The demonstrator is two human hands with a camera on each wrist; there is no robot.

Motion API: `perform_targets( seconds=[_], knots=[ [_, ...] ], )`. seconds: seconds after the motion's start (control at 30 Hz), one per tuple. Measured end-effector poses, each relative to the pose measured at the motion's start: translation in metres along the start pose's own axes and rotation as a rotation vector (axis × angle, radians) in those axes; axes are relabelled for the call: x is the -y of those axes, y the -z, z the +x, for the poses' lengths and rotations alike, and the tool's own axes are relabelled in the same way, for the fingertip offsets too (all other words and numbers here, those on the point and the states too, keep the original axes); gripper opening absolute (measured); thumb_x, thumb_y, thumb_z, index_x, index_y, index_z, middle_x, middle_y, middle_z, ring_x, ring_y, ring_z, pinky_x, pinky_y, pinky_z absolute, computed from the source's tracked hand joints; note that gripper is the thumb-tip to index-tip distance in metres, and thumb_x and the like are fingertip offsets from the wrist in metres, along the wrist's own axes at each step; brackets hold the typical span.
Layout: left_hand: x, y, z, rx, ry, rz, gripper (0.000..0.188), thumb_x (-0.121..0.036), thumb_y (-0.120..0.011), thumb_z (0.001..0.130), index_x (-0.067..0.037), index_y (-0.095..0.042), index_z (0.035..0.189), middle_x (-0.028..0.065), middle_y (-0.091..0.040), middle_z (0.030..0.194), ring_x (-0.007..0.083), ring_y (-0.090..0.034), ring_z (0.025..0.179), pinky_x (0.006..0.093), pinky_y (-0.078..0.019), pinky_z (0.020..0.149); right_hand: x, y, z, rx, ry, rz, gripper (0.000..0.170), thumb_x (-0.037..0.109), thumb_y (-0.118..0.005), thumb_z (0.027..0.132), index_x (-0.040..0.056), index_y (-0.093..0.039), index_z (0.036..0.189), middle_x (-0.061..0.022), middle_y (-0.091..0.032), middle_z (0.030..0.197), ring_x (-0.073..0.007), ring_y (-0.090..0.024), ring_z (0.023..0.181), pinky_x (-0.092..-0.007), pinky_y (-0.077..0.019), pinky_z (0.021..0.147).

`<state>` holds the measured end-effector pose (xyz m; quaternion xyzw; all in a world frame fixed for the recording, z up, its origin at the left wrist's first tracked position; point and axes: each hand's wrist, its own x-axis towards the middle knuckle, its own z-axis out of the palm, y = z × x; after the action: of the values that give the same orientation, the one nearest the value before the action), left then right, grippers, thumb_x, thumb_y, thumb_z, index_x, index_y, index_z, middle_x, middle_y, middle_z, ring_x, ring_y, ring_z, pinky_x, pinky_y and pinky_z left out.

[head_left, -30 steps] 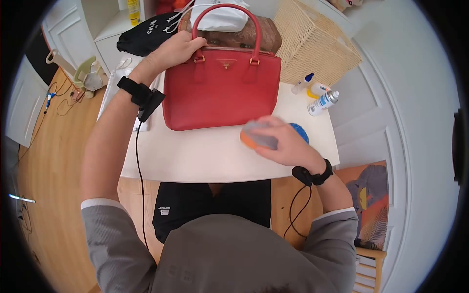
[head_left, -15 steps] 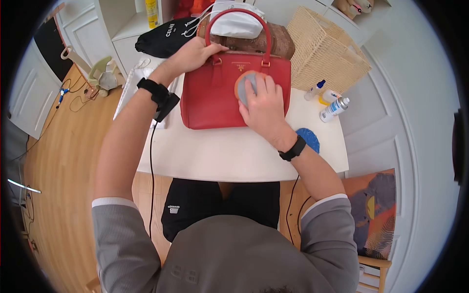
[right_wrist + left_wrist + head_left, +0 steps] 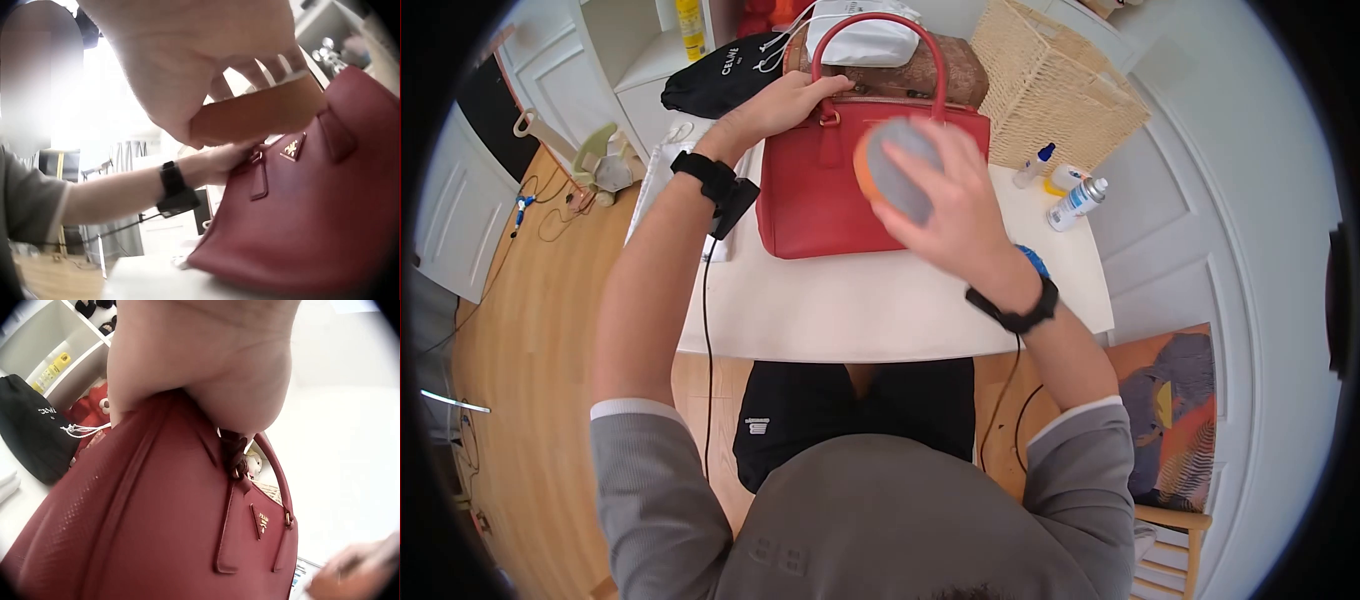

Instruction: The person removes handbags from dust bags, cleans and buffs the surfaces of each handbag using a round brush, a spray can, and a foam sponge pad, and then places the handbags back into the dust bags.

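Observation:
A red handbag [image 3: 820, 205] stands upright on the white table, its handles raised. My left hand [image 3: 785, 104] grips its top edge beside the left handle base; the left wrist view shows the palm [image 3: 206, 356] over the bag's top corner, with the fingertips hidden. My right hand [image 3: 960, 205] holds a round grey and orange pad [image 3: 897, 170] in front of the bag's upper front. Seen from the right wrist, the pad's orange side [image 3: 256, 112] lies between thumb and fingers, close to the bag [image 3: 312, 206]; contact cannot be told.
Behind the bag are a brown patterned bag [image 3: 955, 75], a white pouch [image 3: 860, 35] and a black pouch [image 3: 720, 80]. A wicker basket [image 3: 1050, 90] stands back right, near a spray can [image 3: 1075, 205] and small bottles. A blue object [image 3: 1034, 260] lies partly behind my right wrist.
From beside the table's right part, my right hand moved up with the pad to the bag's front, and now appears raised nearer the head camera. My left hand keeps its grip on the bag.

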<state>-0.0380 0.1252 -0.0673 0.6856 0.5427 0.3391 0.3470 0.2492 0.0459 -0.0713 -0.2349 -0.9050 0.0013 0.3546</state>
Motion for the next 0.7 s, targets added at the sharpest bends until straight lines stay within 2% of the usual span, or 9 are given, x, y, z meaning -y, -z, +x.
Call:
perform_targets(
  seconds=[0.07,0.1,0.17,0.2,0.37,0.43,0.5,0.63,0.7],
  knots=[
    [0.000,-0.006,-0.007,-0.019,-0.188,-0.187,0.042,-0.038,-0.051,0.111,-0.006,-0.072,0.128,0.0004,-0.068,0.100,0.0083,-0.060,0.089,0.0264,-0.0504,0.084,-0.006,-0.015,0.031,-0.261,0.148,-0.270,0.058,0.028,-0.087,0.074,0.0042,-0.072,0.125,-0.0230,-0.057,0.136,-0.0413,-0.053,0.125,-0.0525,-0.0453,0.101],
    [0.000,-0.006,-0.009,-0.022,-0.184,-0.176,0.042,-0.038,-0.051,0.111,-0.006,-0.072,0.128,0.0004,-0.068,0.100,0.0083,-0.060,0.089,0.0264,-0.0504,0.084,-0.009,-0.025,0.038,-0.270,0.149,-0.262,0.058,0.028,-0.087,0.074,0.0042,-0.072,0.125,-0.0230,-0.057,0.136,-0.0413,-0.053,0.125,-0.0525,-0.0453,0.101],
    [-0.001,-0.003,-0.015,-0.059,-0.210,-0.204,0.031,-0.028,-0.056,0.109,-0.002,-0.072,0.111,0.0052,-0.072,0.105,0.0105,-0.066,0.097,0.0282,-0.0534,0.086,-0.016,-0.050,0.043,-0.134,0.172,-0.455,0.061,0.026,-0.087,0.073,0.0011,-0.069,0.126,-0.0224,-0.056,0.138,-0.0409,-0.051,0.127,-0.0531,-0.0435,0.100],
    [-0.003,-0.005,-0.019,-0.054,-0.148,-0.261,0.026,-0.028,-0.053,0.110,-0.007,-0.064,0.099,-0.0017,-0.066,0.098,0.0073,-0.060,0.089,0.0259,-0.0500,0.085,-0.017,-0.059,0.040,-0.119,0.158,-0.454,0.061,0.025,-0.085,0.073,-0.0021,-0.068,0.126,-0.0213,-0.057,0.136,-0.0402,-0.051,0.127,-0.0526,-0.0437,0.098],
    [0.009,-0.003,-0.009,-0.089,-0.227,-0.001,0.031,-0.032,-0.056,0.110,-0.005,-0.068,0.101,-0.0009,-0.068,0.089,0.0073,-0.060,0.082,0.0245,-0.0492,0.078,-0.008,-0.056,0.019,0.006,0.121,-0.434,0.059,0.026,-0.083,0.075,-0.0010,-0.069,0.126,-0.0186,-0.058,0.132,-0.0385,-0.051,0.125,-0.0523,-0.0440,0.097],
    [0.014,-0.004,0.001,-0.078,-0.126,-0.050,0.039,-0.039,-0.058,0.109,-0.003,-0.072,0.103,0.0010,-0.070,0.091,0.0076,-0.059,0.078,0.0250,-0.0488,0.074,-0.002,-0.062,-0.002,0.177,0.083,-0.426,0.058,0.027,-0.081,0.076,-0.0011,-0.068,0.125,-0.0176,-0.058,0.130,-0.0373,-0.051,0.123,-0.0513,-0.0442,0.096],
    [0.006,0.002,0.000,-0.083,-0.082,0.047,0.048,-0.046,-0.058,0.109,-0.001,-0.074,0.104,0.0025,-0.072,0.091,0.0082,-0.061,0.077,0.0249,-0.0501,0.074,0.004,-0.063,-0.025,0.166,0.103,-0.407,0.056,0.027,-0.080,0.076,-0.0001,-0.070,0.124,-0.0168,-0.059,0.128,-0.0361,-0.052,0.122,-0.0504,-0.0443,0.096],
    [-0.011,0.005,-0.002,0.063,0.040,0.178,0.057,-0.055,-0.056,0.108,-0.002,-0.076,0.104,0.0041,-0.073,0.094,0.0100,-0.064,0.082,0.0266,-0.0527,0.081,0.018,-0.052,-0.049,0.324,0.051,-0.053,0.052,0.028,-0.080,0.075,0.0013,-0.074,0.119,-0.0160,-0.059,0.125,-0.0351,-0.053,0.119,-0.0476,-0.0449,0.097],
    [-0.020,0.008,-0.004,0.083,0.124,0.217,0.059,-0.058,-0.055,0.108,-0.003,-0.076,0.103,0.0044,-0.074,0.097,0.0104,-0.064,0.085,0.0276,-0.0534,0.083,0.015,-0.043,-0.037,0.562,-0.068,0.349,0.051,0.028,-0.082,0.075,0.0004,-0.074,0.118,-0.0160,-0.059,0.124,-0.0351,-0.054,0.117,-0.0465,-0.0451,0.096]
  ],
)
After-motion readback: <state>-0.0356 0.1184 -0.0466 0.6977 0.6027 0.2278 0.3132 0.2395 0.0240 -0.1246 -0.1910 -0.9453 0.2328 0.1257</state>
